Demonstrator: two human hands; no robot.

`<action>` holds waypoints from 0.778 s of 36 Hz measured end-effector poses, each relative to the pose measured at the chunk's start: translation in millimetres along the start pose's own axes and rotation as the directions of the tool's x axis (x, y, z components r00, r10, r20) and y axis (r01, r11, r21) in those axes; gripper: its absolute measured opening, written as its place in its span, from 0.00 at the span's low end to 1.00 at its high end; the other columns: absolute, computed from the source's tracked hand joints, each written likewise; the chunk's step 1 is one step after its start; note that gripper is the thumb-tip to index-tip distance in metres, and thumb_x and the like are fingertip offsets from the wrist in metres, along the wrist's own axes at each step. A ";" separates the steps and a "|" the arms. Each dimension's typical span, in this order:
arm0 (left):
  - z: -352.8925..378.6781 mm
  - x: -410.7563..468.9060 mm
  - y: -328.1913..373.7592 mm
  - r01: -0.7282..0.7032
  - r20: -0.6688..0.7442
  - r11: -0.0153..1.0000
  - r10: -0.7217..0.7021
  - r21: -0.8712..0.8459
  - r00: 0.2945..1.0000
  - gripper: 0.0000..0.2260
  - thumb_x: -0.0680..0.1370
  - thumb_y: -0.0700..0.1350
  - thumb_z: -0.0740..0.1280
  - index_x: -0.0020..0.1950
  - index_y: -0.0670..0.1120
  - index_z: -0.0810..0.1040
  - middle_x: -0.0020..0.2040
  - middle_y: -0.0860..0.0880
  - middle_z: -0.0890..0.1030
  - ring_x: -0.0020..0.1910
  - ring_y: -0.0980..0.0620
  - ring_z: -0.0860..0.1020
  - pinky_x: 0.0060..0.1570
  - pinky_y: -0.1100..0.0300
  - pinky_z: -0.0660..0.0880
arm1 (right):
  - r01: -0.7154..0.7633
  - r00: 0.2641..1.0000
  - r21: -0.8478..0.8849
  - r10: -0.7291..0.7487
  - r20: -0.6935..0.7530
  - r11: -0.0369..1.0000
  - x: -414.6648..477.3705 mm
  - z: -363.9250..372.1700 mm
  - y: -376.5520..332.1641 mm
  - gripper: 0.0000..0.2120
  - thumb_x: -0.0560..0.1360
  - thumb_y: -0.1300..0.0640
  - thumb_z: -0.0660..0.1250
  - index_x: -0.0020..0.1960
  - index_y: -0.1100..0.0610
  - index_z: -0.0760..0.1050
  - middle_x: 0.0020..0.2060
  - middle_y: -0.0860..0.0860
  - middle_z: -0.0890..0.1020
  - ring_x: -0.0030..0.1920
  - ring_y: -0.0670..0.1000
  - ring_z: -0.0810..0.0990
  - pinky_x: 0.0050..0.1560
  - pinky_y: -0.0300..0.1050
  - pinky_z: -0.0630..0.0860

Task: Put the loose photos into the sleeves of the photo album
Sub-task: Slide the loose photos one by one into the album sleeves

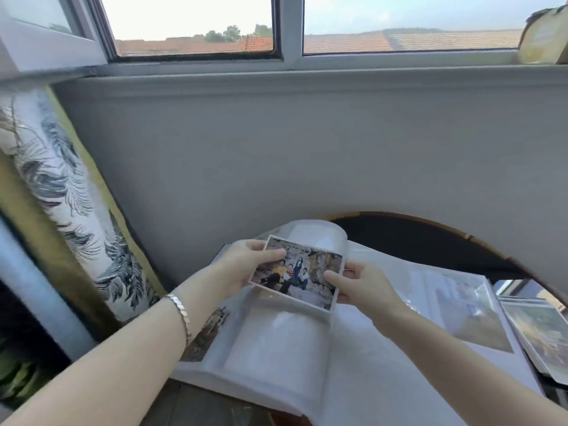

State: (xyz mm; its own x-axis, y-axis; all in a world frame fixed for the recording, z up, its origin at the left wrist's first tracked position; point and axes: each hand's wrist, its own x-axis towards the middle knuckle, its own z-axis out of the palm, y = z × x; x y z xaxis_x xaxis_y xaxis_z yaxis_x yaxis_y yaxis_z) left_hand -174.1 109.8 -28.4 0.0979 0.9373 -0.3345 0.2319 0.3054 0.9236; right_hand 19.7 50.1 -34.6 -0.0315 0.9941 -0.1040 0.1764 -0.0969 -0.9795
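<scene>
Photo (296,273): colour print, thin white border, a group of people posed against rock. Landscape format, face up to the camera.

Position: held in the air over the album (276,348), above the upper part of its left page, near the spine. Cannot tell if its lower edge touches the page.

Orientation: long axis runs across the album, skewed, with the left end farther from the person and the right end nearer. Top of the picture points away from the person.

Left hand (242,265) pinches the photo's left short edge, thumb on the face, fingers behind. Right hand (359,282) pinches the right short edge the same way, thumb on the print. Both grips are narrow and close on the photo only.

Album lies open and flat, with cloudy plastic sleeves. One leaf (316,238) arches up just behind the photo. A filled sleeve (467,312) shows on the right page.

Stack of loose prints (538,336) lies just beside the album's right edge. Bracelet (179,305) on the left wrist, above the album's left edge.
</scene>
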 end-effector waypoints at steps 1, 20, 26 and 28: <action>-5.1 4.6 -1.4 -0.008 -0.033 1.000 0.008 -0.017 0.999 0.10 0.72 0.41 0.72 0.52 0.41 0.81 0.44 0.43 0.83 0.35 0.51 0.81 0.40 0.55 0.79 | 0.042 0.999 -0.054 -0.042 -0.002 0.998 5.0 5.3 -2.8 0.09 0.77 0.62 0.63 0.42 0.57 0.79 0.38 0.53 0.84 0.36 0.45 0.83 0.42 0.43 0.82; -47.1 59.2 -26.6 -0.053 -0.510 0.997 0.018 -0.054 0.860 0.10 0.75 0.33 0.65 0.34 0.42 0.72 0.31 0.44 0.75 0.30 0.48 0.73 0.37 0.57 0.71 | 0.241 0.964 -0.899 -0.198 0.178 0.365 85.4 24.7 18.8 0.24 0.78 0.43 0.56 0.71 0.51 0.65 0.70 0.46 0.66 0.74 0.48 0.55 0.72 0.48 0.45; -48.6 63.0 -22.7 -0.042 -0.499 0.980 0.136 0.195 0.856 0.09 0.74 0.34 0.64 0.34 0.43 0.72 0.29 0.46 0.74 0.29 0.48 0.73 0.28 0.62 0.66 | 0.256 0.957 -0.857 -0.241 0.160 0.447 85.4 22.3 27.9 0.21 0.78 0.45 0.58 0.68 0.52 0.69 0.69 0.45 0.68 0.74 0.48 0.56 0.73 0.47 0.45; -51.3 64.9 -18.8 -0.061 -0.527 0.965 0.193 0.256 0.828 0.07 0.75 0.35 0.63 0.37 0.42 0.73 0.29 0.48 0.73 0.29 0.47 0.72 0.26 0.61 0.65 | 0.264 0.954 -0.850 -0.253 0.160 0.457 85.7 21.7 29.1 0.21 0.78 0.45 0.58 0.67 0.52 0.70 0.68 0.45 0.69 0.74 0.47 0.56 0.73 0.46 0.45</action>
State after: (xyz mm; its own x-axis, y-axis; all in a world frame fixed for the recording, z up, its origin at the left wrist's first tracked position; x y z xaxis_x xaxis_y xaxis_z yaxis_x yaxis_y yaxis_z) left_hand -221.7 173.5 -57.9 -0.3845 0.9231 -0.0002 0.4658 0.1942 0.8633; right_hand 0.8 131.4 -75.7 -0.2320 0.9651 0.1213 0.9081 0.2596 -0.3285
